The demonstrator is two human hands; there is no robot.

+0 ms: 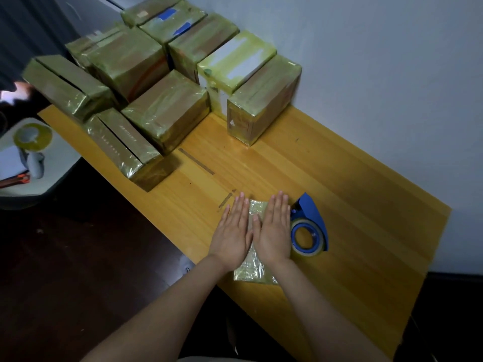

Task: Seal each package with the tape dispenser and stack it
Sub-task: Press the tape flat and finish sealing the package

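The left hand (232, 231) and right hand (273, 231) are pressing flat, fingers straight, on the small taped package (254, 273) just left of the blue tape dispenser (309, 226). Uneven pressure is probably risking creased, lifting tape.

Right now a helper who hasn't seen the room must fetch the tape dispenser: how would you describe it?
Find the yellow wooden table along the white wall. At its near end the left hand and right hand lie flat on a taped package, and the tape dispenser sits beside the right hand. Its blue shell round a tape roll sets it apart from the greenish taped boxes.
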